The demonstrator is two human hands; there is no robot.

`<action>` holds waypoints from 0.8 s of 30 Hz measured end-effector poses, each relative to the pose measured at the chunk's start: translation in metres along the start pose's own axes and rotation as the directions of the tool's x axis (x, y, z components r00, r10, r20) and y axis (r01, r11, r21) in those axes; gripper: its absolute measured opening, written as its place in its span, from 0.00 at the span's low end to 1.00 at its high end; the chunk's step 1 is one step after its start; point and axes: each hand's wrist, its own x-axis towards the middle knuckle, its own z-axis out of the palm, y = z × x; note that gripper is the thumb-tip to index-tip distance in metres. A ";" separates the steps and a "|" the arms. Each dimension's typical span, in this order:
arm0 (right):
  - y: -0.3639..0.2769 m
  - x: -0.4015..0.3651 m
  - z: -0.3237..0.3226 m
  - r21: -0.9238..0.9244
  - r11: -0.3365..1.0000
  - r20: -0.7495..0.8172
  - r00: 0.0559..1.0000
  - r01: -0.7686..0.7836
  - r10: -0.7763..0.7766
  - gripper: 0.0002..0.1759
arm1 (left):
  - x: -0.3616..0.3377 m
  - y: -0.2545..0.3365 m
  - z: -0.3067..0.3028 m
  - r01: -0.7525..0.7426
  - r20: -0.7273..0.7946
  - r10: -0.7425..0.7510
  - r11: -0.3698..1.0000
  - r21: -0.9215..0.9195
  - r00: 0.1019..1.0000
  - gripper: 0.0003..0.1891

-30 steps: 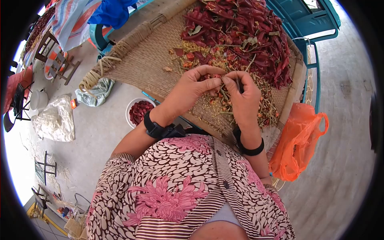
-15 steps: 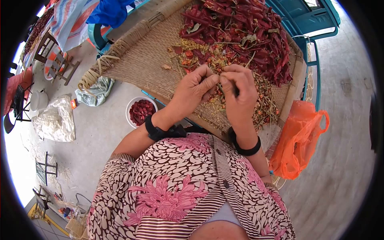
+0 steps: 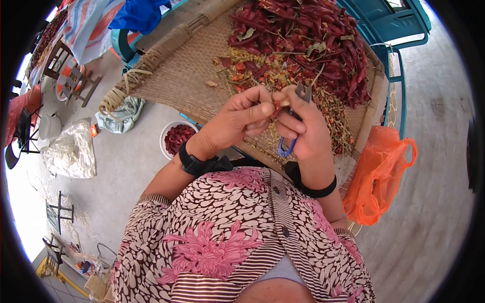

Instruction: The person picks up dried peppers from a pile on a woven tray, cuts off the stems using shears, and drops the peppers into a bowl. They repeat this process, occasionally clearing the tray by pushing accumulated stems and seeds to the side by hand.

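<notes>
Both hands meet above the near part of a woven mat tray [image 3: 182, 76]. My left hand [image 3: 245, 118] is closed, pinching a small red piece of chili [image 3: 276, 110] between thumb and fingers. My right hand [image 3: 305, 121] touches the same piece with its fingertips and has small scissors [image 3: 286, 147] in its grip; their blue handle shows below the palm and the blades point up past the fingers. Beyond the hands lies a heap of dark red dried chilies [image 3: 313, 40]. Yellow seeds and stems [image 3: 336, 126] lie scattered around and behind the hands.
A white bowl of red chili pieces [image 3: 179, 139] stands below the tray's left edge. An orange plastic bag [image 3: 376, 177] hangs at the tray's right side, near a teal metal frame [image 3: 402, 101]. At the left are a wooden chair [image 3: 70, 76] and clear plastic [image 3: 73, 154].
My right hand has turned, so the scissors now show. The red piece has come into view between the fingertips. My left hand has stayed nearly in place.
</notes>
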 end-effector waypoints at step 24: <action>0.003 0.103 -0.011 -0.832 -0.540 0.077 0.939 -0.125 -0.335 0.15 | -0.005 0.009 -0.029 -0.310 -0.573 0.201 0.946 -0.097 0.795 0.08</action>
